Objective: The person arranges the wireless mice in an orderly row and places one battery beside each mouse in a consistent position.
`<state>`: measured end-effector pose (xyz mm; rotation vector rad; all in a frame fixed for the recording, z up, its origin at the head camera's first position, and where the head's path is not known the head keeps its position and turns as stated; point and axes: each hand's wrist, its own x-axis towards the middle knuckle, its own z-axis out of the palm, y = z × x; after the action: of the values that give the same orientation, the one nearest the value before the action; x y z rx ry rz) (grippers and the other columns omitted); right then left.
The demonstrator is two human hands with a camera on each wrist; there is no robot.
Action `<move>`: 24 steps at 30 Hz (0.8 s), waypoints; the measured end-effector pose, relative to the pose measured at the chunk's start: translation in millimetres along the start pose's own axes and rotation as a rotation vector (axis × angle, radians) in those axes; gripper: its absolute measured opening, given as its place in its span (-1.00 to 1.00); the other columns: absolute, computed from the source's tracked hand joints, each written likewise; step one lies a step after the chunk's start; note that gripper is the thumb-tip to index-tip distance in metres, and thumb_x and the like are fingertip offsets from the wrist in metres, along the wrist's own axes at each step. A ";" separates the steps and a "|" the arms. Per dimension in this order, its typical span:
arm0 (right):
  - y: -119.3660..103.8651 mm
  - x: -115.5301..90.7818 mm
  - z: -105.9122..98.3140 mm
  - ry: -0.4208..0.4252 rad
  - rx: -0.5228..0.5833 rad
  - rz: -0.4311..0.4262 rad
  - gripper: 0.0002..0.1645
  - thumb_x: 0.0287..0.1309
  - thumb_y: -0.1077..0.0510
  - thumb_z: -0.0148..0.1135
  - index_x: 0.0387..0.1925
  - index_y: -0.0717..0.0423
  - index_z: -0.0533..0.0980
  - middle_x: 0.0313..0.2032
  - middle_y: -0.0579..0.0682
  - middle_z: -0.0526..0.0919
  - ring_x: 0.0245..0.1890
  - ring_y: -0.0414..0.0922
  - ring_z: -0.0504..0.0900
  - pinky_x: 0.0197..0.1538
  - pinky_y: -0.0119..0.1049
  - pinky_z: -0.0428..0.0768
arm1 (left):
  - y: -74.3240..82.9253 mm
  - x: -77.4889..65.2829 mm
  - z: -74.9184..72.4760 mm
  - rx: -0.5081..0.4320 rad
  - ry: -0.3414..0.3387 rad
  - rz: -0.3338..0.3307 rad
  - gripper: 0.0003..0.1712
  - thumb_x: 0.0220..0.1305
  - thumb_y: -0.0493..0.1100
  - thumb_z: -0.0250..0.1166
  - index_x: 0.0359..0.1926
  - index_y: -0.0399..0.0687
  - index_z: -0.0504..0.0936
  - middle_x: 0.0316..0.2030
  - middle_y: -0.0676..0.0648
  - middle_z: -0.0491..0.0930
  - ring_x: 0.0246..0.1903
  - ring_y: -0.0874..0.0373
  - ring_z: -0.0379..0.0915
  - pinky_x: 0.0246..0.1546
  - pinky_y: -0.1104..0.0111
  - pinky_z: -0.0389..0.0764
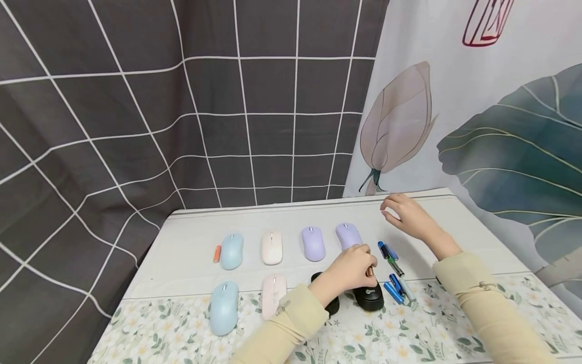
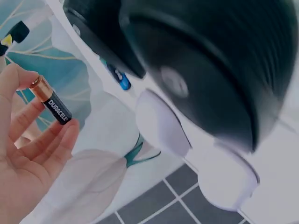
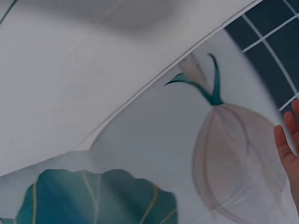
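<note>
A copper-and-black Duracell battery [image 2: 51, 100] is pinched by my left hand [image 1: 347, 268] between the thumb and fingertips. That hand hovers over a black mouse [image 1: 370, 299] on the table, and a second black mouse [image 1: 334, 306] is partly covered by the left wrist. To the right of the black mice lie several loose batteries [image 1: 394, 289], mostly blue, with a few more [image 1: 390, 255] behind them. Raised above the table's back right part, my right hand [image 1: 408, 216] holds nothing, its fingers loosely bent. In the right wrist view only its fingertips [image 3: 282, 140] show at the edge.
Two purple mice [image 1: 313, 244] [image 1: 348, 235], two pale pink mice [image 1: 272, 248] [image 1: 274, 293] and two light blue mice [image 1: 232, 252] [image 1: 224, 308] stand in rows on the table [image 1: 191, 232]. An orange battery [image 1: 216, 254] lies beside the farther blue mouse. Curtains [image 1: 268, 86] hang behind the table.
</note>
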<state>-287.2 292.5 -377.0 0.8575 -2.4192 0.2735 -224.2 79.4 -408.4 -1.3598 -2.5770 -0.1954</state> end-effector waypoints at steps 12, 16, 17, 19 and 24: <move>-33.3 23.5 11.3 -0.013 0.041 -0.082 -0.86 0.02 0.31 0.30 -0.32 0.20 0.54 -0.25 0.12 0.61 -0.19 0.09 0.57 -0.11 0.03 0.56 | -30.4 -15.2 -23.9 -0.004 -0.003 -0.031 -0.83 -0.10 -0.05 0.36 -0.39 0.10 0.65 -0.38 0.11 0.47 -0.45 0.31 0.35 -0.46 0.59 0.42; -39.1 27.0 16.6 -0.025 0.060 -0.087 -0.87 0.04 0.30 0.30 -0.31 0.20 0.54 -0.25 0.11 0.62 -0.18 0.08 0.57 -0.11 0.01 0.56 | -42.9 -25.3 -26.2 0.016 -0.022 -0.047 -0.88 -0.12 -0.10 0.35 -0.45 0.07 0.64 -0.42 0.10 0.45 -0.47 0.31 0.33 -0.48 0.60 0.39; -40.4 27.0 18.0 -0.028 0.064 -0.088 -0.87 0.03 0.30 0.30 -0.31 0.20 0.54 -0.26 0.11 0.62 -0.18 0.08 0.57 -0.11 0.01 0.56 | -46.7 -28.1 -25.3 0.019 -0.028 -0.053 -0.89 -0.12 -0.11 0.35 -0.46 0.06 0.63 -0.43 0.10 0.45 -0.47 0.31 0.33 -0.48 0.60 0.39; -43.2 26.4 20.6 -0.037 0.071 -0.094 -0.87 0.03 0.30 0.30 -0.32 0.19 0.54 -0.27 0.09 0.62 -0.18 0.08 0.57 -0.10 0.01 0.56 | -54.5 -33.8 -22.9 0.024 -0.027 -0.067 -0.88 -0.12 -0.12 0.34 -0.46 0.05 0.63 -0.42 0.09 0.46 -0.46 0.30 0.34 -0.47 0.60 0.39; -51.3 27.4 28.7 -0.051 0.081 -0.120 -0.86 0.04 0.28 0.30 -0.31 0.16 0.54 -0.27 0.06 0.61 -0.19 0.05 0.56 -0.09 -0.02 0.56 | -72.9 -50.3 -20.2 0.010 -0.012 -0.115 -0.88 -0.09 -0.12 0.36 -0.43 0.03 0.65 -0.39 0.06 0.49 -0.44 0.28 0.36 -0.42 0.56 0.46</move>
<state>-284.9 228.3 -384.9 1.0541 -2.4060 0.3090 -254.3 -6.1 -402.7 -1.2136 -2.6641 -0.1939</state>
